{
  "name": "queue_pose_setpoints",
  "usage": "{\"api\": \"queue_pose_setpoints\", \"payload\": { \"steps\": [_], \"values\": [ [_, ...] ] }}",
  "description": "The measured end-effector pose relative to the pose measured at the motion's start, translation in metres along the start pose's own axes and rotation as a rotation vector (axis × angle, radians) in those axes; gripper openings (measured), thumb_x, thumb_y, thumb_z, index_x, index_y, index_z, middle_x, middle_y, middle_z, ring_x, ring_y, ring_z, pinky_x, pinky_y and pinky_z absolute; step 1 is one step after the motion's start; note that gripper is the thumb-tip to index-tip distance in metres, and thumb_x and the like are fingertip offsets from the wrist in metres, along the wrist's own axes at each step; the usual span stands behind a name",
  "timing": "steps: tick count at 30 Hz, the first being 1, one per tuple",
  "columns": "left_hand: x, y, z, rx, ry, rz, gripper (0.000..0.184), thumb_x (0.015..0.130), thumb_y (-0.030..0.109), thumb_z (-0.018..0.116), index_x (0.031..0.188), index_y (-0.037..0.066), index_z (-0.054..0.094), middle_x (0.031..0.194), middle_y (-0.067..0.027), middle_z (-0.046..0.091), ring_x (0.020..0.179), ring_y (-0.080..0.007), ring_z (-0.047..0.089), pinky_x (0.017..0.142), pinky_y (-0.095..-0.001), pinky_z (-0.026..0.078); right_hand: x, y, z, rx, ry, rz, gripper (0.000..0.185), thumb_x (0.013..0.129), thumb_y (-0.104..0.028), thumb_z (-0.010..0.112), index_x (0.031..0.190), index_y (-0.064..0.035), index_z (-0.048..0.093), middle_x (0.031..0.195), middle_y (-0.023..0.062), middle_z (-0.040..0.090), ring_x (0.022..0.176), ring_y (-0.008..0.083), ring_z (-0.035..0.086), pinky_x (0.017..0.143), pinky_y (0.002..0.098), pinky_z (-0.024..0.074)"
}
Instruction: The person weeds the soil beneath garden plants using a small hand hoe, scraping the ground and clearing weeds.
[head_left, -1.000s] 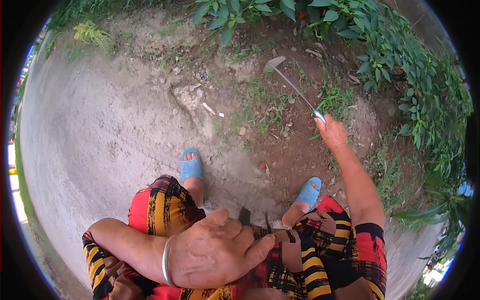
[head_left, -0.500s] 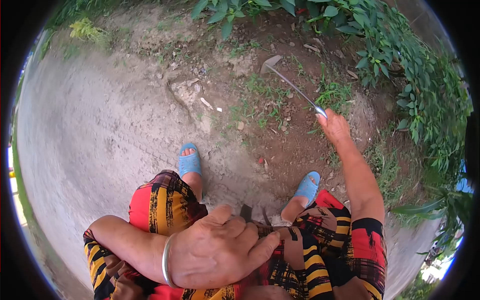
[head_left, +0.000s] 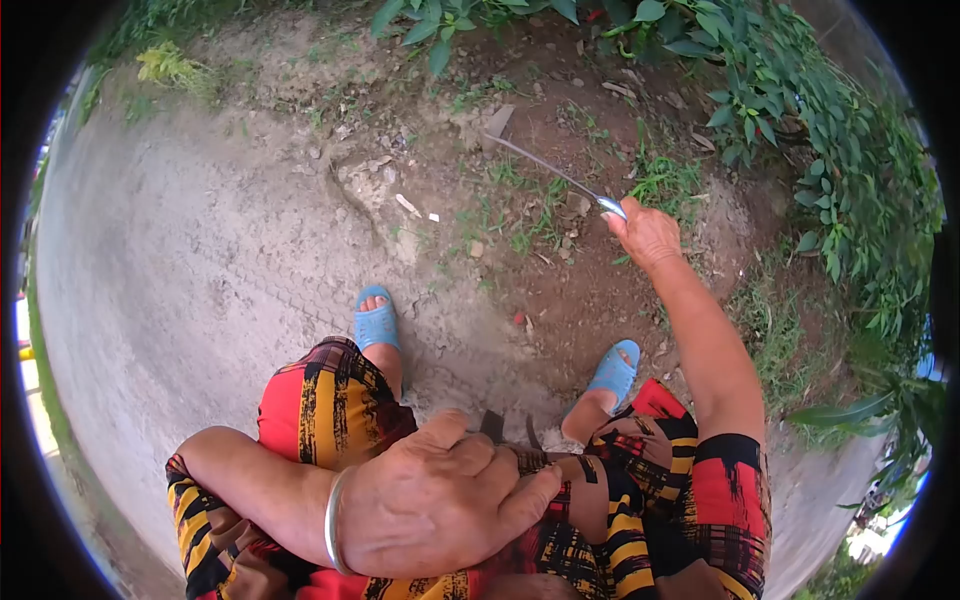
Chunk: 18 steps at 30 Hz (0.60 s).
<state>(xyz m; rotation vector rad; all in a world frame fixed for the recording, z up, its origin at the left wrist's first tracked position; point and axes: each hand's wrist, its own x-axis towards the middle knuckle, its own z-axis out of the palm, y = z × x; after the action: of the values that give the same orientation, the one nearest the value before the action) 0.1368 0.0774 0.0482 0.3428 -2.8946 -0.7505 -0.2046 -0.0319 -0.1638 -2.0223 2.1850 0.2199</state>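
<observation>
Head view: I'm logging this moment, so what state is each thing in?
Hoe: held at its near end
Right hand: closed around the hoe
Left hand: partly curled, contents unclear
Left slipper: worn
Right slipper: worn
Bracelet: worn
Ground: partly bare, partly grassy

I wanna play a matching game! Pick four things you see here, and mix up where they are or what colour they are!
Things:
1. bladed tool
2. slippers
3. bracelet
4. yellowish plant

Clues:
A. round the left wrist
B. near the picture's top left
C. gripped in the right hand
D. light blue

Right pairs: 1-C, 2-D, 3-A, 4-B.
</observation>
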Motion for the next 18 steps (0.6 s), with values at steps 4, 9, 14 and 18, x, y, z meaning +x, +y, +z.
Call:
{"api": "queue_pose_setpoints", "payload": {
  "steps": [4,9,14,18],
  "values": [
    [0.000,-0.001,-0.001,0.005,-0.017,-0.010,0.041,0.072,0.021,0.056,0.109,0.004,0.060,0.079,-0.0039,0.060,0.065,-0.0135,0.056,0.061,-0.0284,0.037,-0.019,0.039,0.016,0.002,0.017,0.055,0.041,0.088,-0.049,0.050,0.095,-0.0091,0.055,0.080,0.0168,0.066,0.080,0.0366,0.064,0.072,0.0471,0.0484],
    [-0.001,-0.005,0.003,0.020,0.005,-0.040,0.041,0.072,0.021,0.056,0.109,0.004,0.060,0.077,-0.0032,0.059,0.064,-0.0133,0.055,0.062,-0.0284,0.036,-0.022,0.046,0.015,0.038,-0.005,0.102,0.040,0.088,-0.049,0.049,0.096,-0.0101,0.055,0.079,0.0168,0.066,0.079,0.0370,0.063,0.072,0.0478,0.0483],
    [0.004,-0.007,0.003,-0.007,0.029,-0.016,0.036,0.075,0.018,0.053,0.107,0.003,0.061,0.066,0.0016,0.049,0.064,-0.0122,0.052,0.062,-0.0288,0.035,-0.012,0.034,0.010,0.095,0.020,0.079,0.040,0.088,-0.048,0.050,0.094,-0.0098,0.056,0.078,0.0176,0.065,0.077,0.0384,0.063,0.071,0.0491,0.0483],
    [-0.001,-0.011,-0.003,-0.013,0.035,-0.047,0.041,0.071,0.019,0.056,0.109,0.002,0.059,0.078,-0.0031,0.059,0.064,-0.0134,0.055,0.062,-0.0276,0.036,-0.056,0.094,0.032,-0.007,-0.010,0.189,0.039,0.086,-0.048,0.052,0.094,-0.0098,0.056,0.077,0.0202,0.064,0.075,0.0411,0.062,0.070,0.0510,0.0482]
  ]
}}
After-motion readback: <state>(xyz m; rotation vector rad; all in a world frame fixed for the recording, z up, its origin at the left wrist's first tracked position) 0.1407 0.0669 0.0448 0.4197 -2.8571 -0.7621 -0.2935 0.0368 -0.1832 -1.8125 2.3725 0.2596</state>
